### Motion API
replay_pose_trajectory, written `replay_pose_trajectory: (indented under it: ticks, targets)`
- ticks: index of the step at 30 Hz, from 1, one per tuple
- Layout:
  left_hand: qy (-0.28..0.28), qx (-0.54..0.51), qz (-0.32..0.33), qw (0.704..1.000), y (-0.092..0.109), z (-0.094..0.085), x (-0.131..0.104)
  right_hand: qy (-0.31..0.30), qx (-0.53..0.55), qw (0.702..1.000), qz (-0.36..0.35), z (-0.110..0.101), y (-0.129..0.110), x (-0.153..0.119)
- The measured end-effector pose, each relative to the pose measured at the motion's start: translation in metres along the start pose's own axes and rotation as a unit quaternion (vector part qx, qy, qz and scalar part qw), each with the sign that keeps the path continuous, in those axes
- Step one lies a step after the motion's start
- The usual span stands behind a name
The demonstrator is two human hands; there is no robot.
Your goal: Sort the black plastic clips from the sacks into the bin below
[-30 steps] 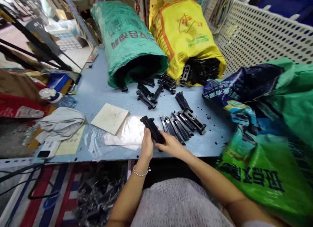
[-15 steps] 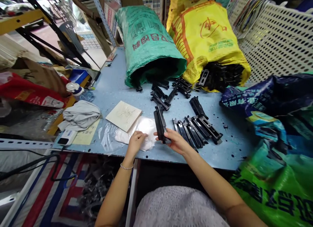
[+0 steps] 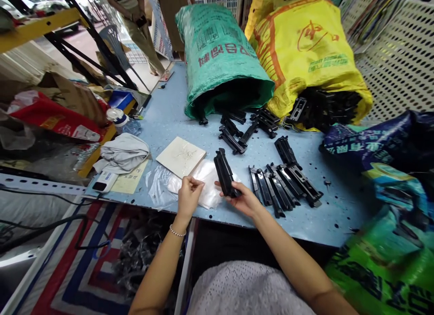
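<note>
My right hand [image 3: 242, 198] grips a long black slotted part [image 3: 224, 172] by its lower end, tilted up over the table. To its left, my left hand [image 3: 189, 195] is pinched, thumb against fingertips; whatever it may hold is too small to make out. Under and between the hands lie clear plastic bags [image 3: 208, 188]. Just behind them is a square off-white board [image 3: 181, 156] with tiny bits scattered on top. A row of similar black parts [image 3: 276, 186] lies right of my right hand, and more loose black parts [image 3: 233, 136] lie farther back.
A green woven sack [image 3: 227, 57] and a yellow sack [image 3: 312, 48] spilling black parts stand at the back. Left are a grey cloth [image 3: 124, 152], a bottle [image 3: 124, 122] and a white device [image 3: 105, 182]. A green-blue sack [image 3: 389, 242] bounds the right. A person [image 3: 135, 21] stands beyond.
The view has shifted, so the table things sit farther right in the picture. My left hand has lifted slightly, still pinched. The black part stays in my right hand, its top leaning slightly more left.
</note>
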State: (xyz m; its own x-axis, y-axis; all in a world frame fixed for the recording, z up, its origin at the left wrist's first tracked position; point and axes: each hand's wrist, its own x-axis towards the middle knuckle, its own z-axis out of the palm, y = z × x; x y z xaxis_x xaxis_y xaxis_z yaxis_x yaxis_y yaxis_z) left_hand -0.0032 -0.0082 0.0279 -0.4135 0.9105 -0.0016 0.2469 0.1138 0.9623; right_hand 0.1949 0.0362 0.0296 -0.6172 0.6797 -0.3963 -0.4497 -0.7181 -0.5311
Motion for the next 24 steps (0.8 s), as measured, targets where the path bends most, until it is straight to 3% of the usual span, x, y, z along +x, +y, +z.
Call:
replay_pose_trajectory:
  ticks: [3, 5, 9, 11, 15, 18, 21, 24]
  targets:
    - [-0.014, 0.007, 0.038, 0.999, -0.001, 0.007, -0.004, -0.027, -0.052, 0.998, -0.005, 0.009, -0.003, -0.002]
    - [-0.025, 0.077, 0.099, 0.992, -0.001, 0.001, -0.004, 0.002, -0.074, 0.997, -0.024, 0.009, -0.004, 0.0]
    - [-0.061, 0.289, 0.172, 0.94, 0.0, -0.018, -0.001, 0.07, -0.114, 0.989, -0.058, -0.002, -0.007, -0.012]
    - [-0.076, 0.307, 0.176, 0.932, 0.0, -0.02, 0.001, 0.034, -0.122, 0.991, -0.051, -0.006, -0.007, -0.027]
    - [-0.068, 0.266, 0.194, 0.942, 0.0, -0.015, 0.0, -0.117, -0.051, 0.983, 0.129, -0.011, 0.001, -0.045]
    - [-0.065, 0.262, 0.259, 0.927, 0.001, -0.013, -0.014, -0.146, 0.006, 0.965, 0.219, -0.013, 0.009, -0.034]
    - [-0.153, 0.231, 0.323, 0.905, 0.005, -0.011, -0.041, -0.111, -0.034, 0.979, 0.17, -0.003, 0.014, -0.02]
    - [-0.219, 0.182, 0.317, 0.905, 0.011, -0.014, -0.065, -0.024, -0.174, 0.983, 0.046, 0.015, 0.022, -0.022]
